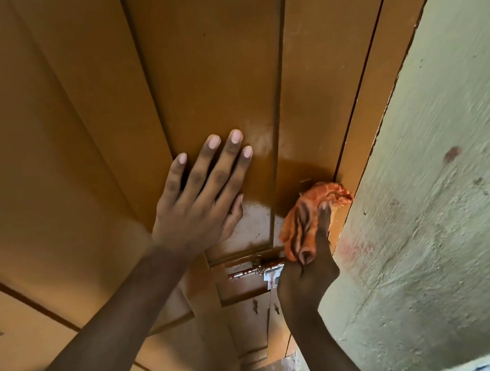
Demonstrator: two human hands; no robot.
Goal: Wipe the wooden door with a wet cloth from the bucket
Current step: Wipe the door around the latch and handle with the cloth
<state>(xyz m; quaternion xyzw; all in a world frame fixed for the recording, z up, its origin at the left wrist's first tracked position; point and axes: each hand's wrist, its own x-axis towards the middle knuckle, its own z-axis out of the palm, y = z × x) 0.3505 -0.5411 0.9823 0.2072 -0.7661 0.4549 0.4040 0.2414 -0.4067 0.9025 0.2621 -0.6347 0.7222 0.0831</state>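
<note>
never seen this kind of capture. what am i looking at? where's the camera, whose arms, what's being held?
There is no robot here: a person wears one wide-angle camera on the head, so this single view looks along their own arms. In front of them is a brown wooden door, with a pale plastered wall to the right. The left hand lies flat on the door panel, fingers straight. The right hand holds a bunched orange cloth pressed against the door's right edge. The wood around the cloth looks shiny, probably wet. Below the hands sits a metal sliding bolt. No bucket shows in this view.
</note>
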